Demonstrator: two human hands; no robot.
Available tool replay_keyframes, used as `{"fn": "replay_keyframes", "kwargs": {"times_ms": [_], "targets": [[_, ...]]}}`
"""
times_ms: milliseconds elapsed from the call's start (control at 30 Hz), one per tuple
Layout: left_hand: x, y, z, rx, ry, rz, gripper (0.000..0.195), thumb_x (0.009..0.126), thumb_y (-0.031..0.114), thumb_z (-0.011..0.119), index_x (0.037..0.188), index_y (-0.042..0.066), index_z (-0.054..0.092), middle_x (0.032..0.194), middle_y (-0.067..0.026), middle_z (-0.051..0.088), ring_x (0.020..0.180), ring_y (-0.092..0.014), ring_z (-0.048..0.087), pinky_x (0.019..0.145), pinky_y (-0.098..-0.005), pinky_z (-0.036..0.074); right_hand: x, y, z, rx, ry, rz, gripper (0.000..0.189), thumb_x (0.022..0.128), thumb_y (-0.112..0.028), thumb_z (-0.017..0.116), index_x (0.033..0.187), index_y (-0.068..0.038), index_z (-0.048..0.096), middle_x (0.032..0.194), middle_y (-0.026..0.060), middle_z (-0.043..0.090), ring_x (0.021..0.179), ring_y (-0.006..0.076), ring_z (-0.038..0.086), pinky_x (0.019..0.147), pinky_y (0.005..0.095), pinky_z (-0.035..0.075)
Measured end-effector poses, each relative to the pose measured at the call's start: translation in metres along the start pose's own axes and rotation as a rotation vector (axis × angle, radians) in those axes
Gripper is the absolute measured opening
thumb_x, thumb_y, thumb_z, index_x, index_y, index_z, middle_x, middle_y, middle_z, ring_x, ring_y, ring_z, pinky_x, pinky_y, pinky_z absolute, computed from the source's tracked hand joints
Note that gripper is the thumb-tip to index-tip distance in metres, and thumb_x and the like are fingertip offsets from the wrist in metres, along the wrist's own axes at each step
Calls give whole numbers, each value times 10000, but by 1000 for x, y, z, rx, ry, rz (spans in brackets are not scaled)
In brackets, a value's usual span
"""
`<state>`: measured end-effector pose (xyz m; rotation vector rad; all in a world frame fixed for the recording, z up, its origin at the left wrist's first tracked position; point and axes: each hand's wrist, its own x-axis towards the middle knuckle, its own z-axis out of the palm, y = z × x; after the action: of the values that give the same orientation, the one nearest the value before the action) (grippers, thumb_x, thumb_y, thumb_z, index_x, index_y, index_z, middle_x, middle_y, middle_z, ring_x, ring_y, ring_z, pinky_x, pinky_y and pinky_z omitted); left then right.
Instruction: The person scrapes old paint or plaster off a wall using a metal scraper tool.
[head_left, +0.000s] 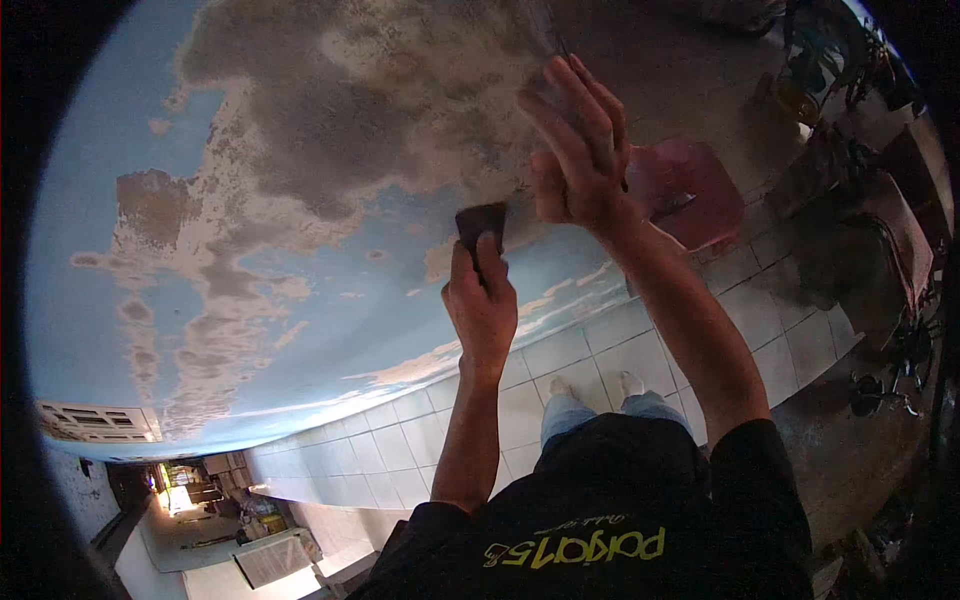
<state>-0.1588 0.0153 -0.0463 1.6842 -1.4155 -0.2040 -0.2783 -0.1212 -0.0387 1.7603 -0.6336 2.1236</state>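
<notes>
My left hand (481, 300) grips a dark, flat, wide-ended tool (480, 223), perhaps a putty knife, its broad end close to the painted wall. Higher up and to the right, my right hand (581, 150) is raised with bent fingers around a thin, blurred tool (561, 45); a dark end of it shows below the palm, but its kind cannot be told. Beside both hands is a light blue wall (315, 262) with bare, peeled areas and a large grey-brown rough patch (322, 120). Whether either tool touches the wall is unclear.
A red stool or seat (694, 191) with a small object on it stands beyond my right forearm. Pale tiles (615, 360) cover the floor around my feet. Motorcycle-like parts (885, 390) line the right side. A vent grille (97, 421) and cluttered household items (262, 517) lie at lower left.
</notes>
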Motion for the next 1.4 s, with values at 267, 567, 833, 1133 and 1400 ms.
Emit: {"fn": "replay_keyframes", "kwargs": {"times_ms": [267,567,833,1133,1400], "targets": [[-2,-3,2,20,-3,-43,181,972,173,489,867,27,505,631,-109,606,534,-194,621,481,-330,463,-1,6,2,-9,36,-30,388,839,-139,460,1186,-140,631,1372,91,493,1229,278,481,895,377,390],[1,-4,5,-2,-5,61,155,964,157,500,879,27,500,622,-129,609,520,-240,622,470,-323,456,-2,3,-2,-14,-14,-27,395,840,-160,436,1182,-131,631,1345,113,513,1222,299,488,902,393,395],[-5,-8,8,-8,4,38,168,961,142,505,844,23,483,607,-126,597,505,-233,617,469,-321,449,-1,3,1,30,22,-29,364,903,-212,419,1195,-134,621,1348,107,510,1232,294,479,893,384,393],[-3,3,8,-9,-7,49,184,966,158,498,842,22,479,606,-128,595,529,-253,626,467,-339,454,2,5,1,35,34,-41,362,909,-206,418,1194,-116,622,1341,126,517,1239,301,480,897,365,391],[-4,0,7,9,-28,-51,165,966,155,496,864,25,491,643,-145,620,569,-280,651,485,-362,479,0,3,0,59,23,-29,369,883,-187,427,1177,-103,633,1341,137,514,1240,314,479,956,382,382]]}}
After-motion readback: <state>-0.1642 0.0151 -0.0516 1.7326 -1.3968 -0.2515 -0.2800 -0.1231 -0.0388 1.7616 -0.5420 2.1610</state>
